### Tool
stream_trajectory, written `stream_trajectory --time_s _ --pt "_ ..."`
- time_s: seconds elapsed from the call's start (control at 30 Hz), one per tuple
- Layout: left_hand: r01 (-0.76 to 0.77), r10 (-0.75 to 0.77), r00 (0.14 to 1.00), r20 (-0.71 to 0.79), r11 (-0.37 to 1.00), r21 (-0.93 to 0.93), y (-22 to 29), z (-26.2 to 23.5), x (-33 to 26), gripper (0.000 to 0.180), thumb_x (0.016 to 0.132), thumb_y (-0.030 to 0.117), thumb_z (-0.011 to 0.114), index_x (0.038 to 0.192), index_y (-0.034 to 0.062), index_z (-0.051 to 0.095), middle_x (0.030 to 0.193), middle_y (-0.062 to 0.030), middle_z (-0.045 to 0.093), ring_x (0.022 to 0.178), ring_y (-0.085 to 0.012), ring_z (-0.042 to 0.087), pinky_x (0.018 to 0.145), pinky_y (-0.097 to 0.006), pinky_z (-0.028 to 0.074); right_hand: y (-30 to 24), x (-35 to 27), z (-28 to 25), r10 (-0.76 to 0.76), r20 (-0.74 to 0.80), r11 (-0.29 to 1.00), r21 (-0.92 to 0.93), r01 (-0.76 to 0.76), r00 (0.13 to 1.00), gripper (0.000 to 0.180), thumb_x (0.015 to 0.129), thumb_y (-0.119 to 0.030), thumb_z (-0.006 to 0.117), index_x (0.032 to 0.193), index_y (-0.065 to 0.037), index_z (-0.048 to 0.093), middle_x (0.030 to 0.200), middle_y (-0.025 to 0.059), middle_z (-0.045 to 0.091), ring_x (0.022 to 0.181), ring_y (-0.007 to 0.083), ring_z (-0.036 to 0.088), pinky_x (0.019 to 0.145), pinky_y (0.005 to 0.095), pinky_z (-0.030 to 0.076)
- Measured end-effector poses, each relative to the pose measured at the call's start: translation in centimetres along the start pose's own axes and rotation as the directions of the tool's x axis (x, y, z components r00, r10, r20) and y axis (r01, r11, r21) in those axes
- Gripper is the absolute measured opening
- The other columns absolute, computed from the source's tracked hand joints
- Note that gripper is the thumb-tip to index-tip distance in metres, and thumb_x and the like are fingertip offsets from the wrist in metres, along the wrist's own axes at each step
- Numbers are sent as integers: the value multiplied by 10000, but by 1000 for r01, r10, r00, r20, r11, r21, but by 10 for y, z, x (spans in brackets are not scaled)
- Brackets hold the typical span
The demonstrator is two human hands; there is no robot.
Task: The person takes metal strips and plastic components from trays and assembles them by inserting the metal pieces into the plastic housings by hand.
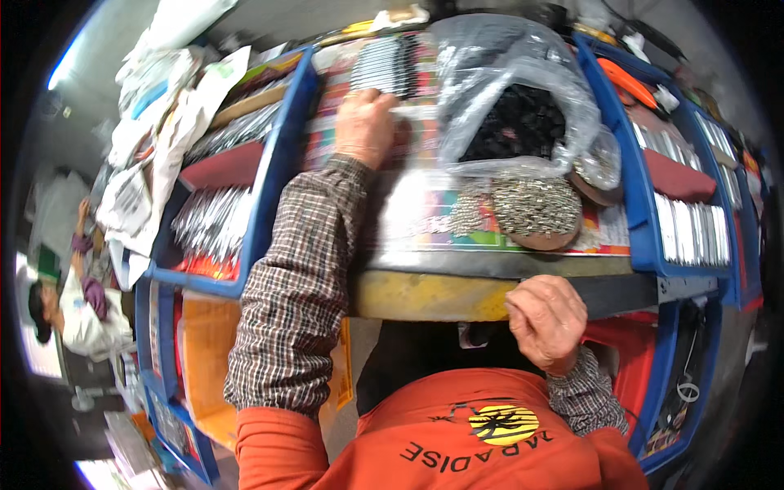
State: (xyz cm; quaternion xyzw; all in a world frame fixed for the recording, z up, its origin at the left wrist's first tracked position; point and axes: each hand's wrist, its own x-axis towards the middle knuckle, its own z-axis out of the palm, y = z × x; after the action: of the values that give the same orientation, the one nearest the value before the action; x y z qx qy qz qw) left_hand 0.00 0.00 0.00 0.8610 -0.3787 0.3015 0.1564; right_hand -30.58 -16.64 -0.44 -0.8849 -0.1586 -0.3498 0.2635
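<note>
My left hand (365, 128) is stretched forward over the bench, at the near end of a stacked row of slim silver and black metal pieces (384, 67). Its fingers are curled with the tips turned away, so whatever they grip is hidden. At the bench's front edge is my right hand (549, 320), fingers bent in against the thumb; anything inside is too small or hidden to name. Beyond it, small metal parts (535, 208) are heaped on a round brown holder, with some spilling to its left. An open clear plastic bag (506, 73) holds small black pieces (518, 122).
Blue bins with flat silver pieces flank the bench: one left bin (282, 155), one right bin (645, 237). An orange-handled tool (627, 82) lies in the right one. Crumpled white bags (163, 155) drape the left bin. Another person (82, 314) is at far left.
</note>
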Motion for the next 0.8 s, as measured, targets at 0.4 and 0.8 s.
stream_trajectory --time_s 0.4,0.8 --pt "21 -26 999 47 993 114 26 -154 -99 137 773 21 611 882 96 644 743 -83 612 703 -287 635 597 -375 515 -4 5 4 30 -10 999 22 -30 1000 183 726 12 676 898 -10 615 838 125 604 755 307 598 684 393 493" --pt "408 -565 818 108 702 584 -162 -199 -132 156 759 234 679 866 123 703 873 -130 686 831 -320 664 742 -424 522 -11 11 5 45 -27 999 -4 -45 999 182 718 54 667 880 1 607 800 132 601 734 303 590 670 379 481"
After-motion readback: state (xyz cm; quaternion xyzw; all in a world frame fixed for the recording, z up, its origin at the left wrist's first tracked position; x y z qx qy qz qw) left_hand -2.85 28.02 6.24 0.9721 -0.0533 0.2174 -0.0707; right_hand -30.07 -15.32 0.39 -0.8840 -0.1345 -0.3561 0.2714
